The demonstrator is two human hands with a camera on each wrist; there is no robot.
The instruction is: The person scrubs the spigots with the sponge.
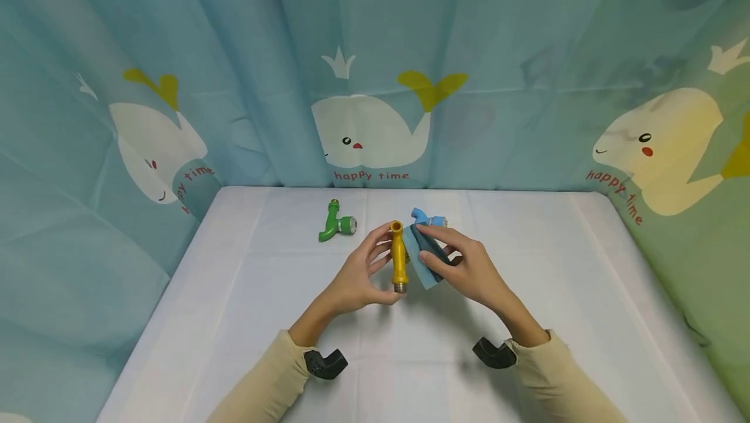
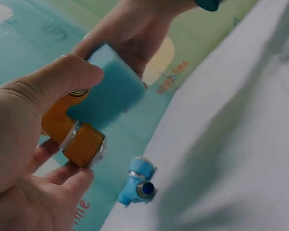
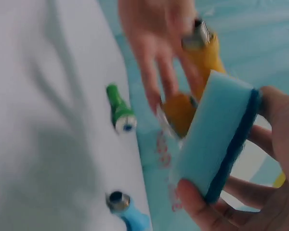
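Observation:
A yellow faucet with a ribbed knob is held up above the table in my left hand, thumb at its threaded end and fingers at the other. My right hand grips a light-blue sponge with a darker scouring side. In the right wrist view the sponge's pale side faces the yellow faucet and overlaps it; whether they touch is hard to tell. In the left wrist view, the sponge is right beside the faucet's knob.
On the white table a green faucet lies to the left of my hands. Behind the right hand lies a blue faucet, partly hidden. A whale-print curtain hangs along the table's back and sides.

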